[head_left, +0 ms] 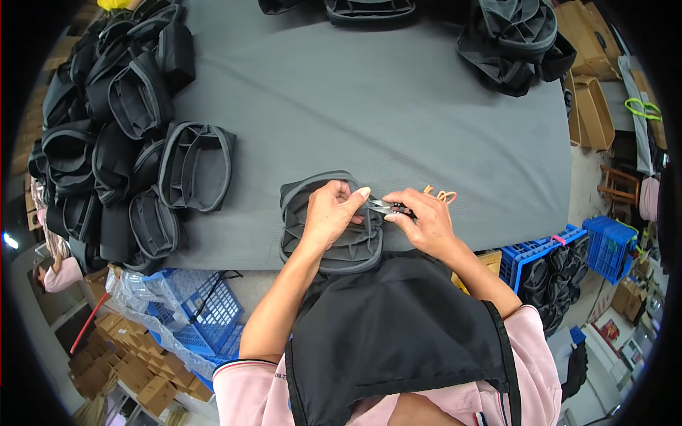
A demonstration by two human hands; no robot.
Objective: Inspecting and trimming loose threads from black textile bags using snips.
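A black fabric pouch [355, 254] with inner dividers lies unzipped near the table's front edge, right before me. My left hand [329, 214] reaches over its opening, thumb and fingers pinching the right-hand rim. From the right, my right hand [428, 221] grips small metal thread snips [382, 206], whose blades point left at that same rim, close to my left fingertips. An orange cord loop [445, 196] shows behind the right hand. Whether a thread lies between the blades is too small to tell.
Many similar black pouches [138, 96] are heaped along the table's left side. More pouches [517, 35] are stacked at the far right of the grey-covered table [369, 99]. Blue crates [195, 312] stand below the front edge at left, and another crate [522, 259] holds pouches at right.
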